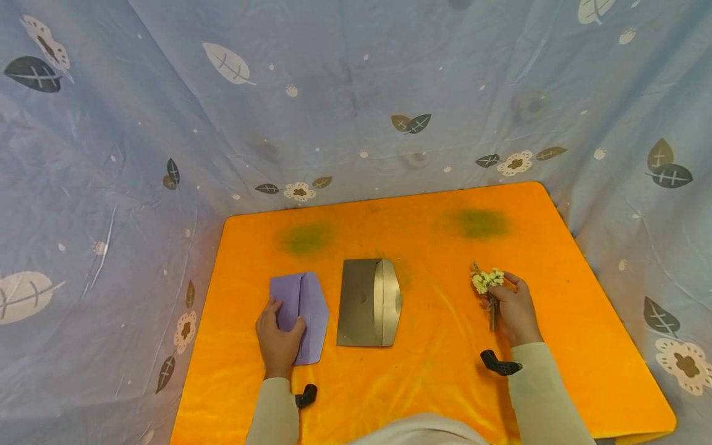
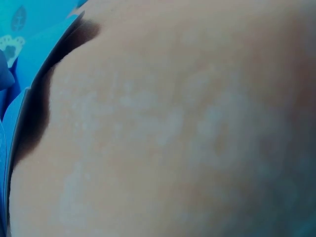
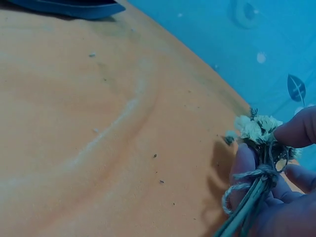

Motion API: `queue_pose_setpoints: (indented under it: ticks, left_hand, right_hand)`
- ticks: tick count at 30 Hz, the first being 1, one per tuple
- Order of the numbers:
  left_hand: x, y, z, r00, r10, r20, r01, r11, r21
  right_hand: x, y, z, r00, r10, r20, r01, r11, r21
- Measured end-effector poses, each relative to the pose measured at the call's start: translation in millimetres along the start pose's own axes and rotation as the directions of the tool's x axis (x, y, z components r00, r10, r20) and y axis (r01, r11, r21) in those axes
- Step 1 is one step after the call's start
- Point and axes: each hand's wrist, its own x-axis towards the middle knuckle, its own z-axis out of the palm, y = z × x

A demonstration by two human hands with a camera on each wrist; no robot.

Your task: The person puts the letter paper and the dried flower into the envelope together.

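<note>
On the left of the table lies a purple envelope (image 1: 316, 309), its pointed flap opened out to the right. My left hand (image 1: 280, 343) holds it, fingers on its left part and thumb near the pocket's mouth. In the left wrist view the envelope (image 2: 37, 66) looks blue, and its edge stands off the cloth with a shadow beneath. My right hand (image 1: 518, 314) pinches a small bunch of pale yellow flowers (image 1: 487, 281) above the table. Twine (image 3: 261, 172) ties the stems together. Between the hands lies a grey-brown envelope (image 1: 358, 303) with a shiny flap opened to the right.
An orange cloth (image 1: 434, 383) covers the table, with folds and two dark greenish patches near the back. Blue curtains (image 1: 345, 93) printed with leaves and flowers stand behind and at both sides. Tiny dark crumbs (image 3: 161, 182) are scattered on the cloth.
</note>
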Motion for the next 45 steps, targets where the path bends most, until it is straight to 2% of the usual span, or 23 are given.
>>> queue_pose_setpoints:
  ticks: [3, 5, 12, 18, 23, 29, 40, 45]
  left_hand:
    - [0.1, -0.8, 0.5, 1.000, 0.001, -0.001, -0.001, 1.000, 0.003]
    - [0.0, -1.5, 0.6, 1.000, 0.001, -0.003, -0.001, 1.000, 0.007]
    - [0.3, 0.8, -1.1, 1.000, -0.013, 0.011, 0.013, 1.000, 0.005]
    - [0.5, 1.6, -1.1, 1.000, -0.008, 0.008, 0.008, 1.000, 0.012]
    - [1.0, 2.5, -1.6, 1.000, 0.000, 0.005, 0.000, 1.000, 0.006]
    - [0.7, 4.1, -1.3, 1.000, 0.004, 0.001, -0.004, 1.000, -0.001]
    - [0.1, 1.5, -0.4, 1.000, 0.004, -0.001, -0.004, 1.000, 0.002]
    - [-0.1, 3.5, -1.6, 1.000, 0.001, 0.000, -0.001, 1.000, -0.005]
  right_hand:
    - [-0.2, -2.0, 1.9, 1.000, 0.012, 0.027, -0.014, 0.997, 0.071]
    - [-1.0, -3.0, 3.0, 0.999, 0.008, 0.040, -0.011, 0.997, 0.081]
    - [-0.9, -2.6, 6.2, 0.998, -0.052, 0.033, 0.054, 0.996, -0.064]
    - [-2.4, -3.7, 9.8, 0.999, -0.044, -0.001, 0.043, 0.977, -0.209]
    - [-4.8, -4.7, 9.4, 0.999, -0.034, 0.018, 0.037, 0.974, -0.222]
    - [-4.5, -6.6, 10.2, 0.998, -0.040, 0.053, 0.049, 0.983, -0.177]
    - [-5.1, -7.9, 20.1, 0.996, -0.039, 0.081, 0.038, 0.999, 0.018]
    - [-5.1, -7.8, 26.3, 0.992, -0.053, 0.118, 0.048, 0.998, 0.044]
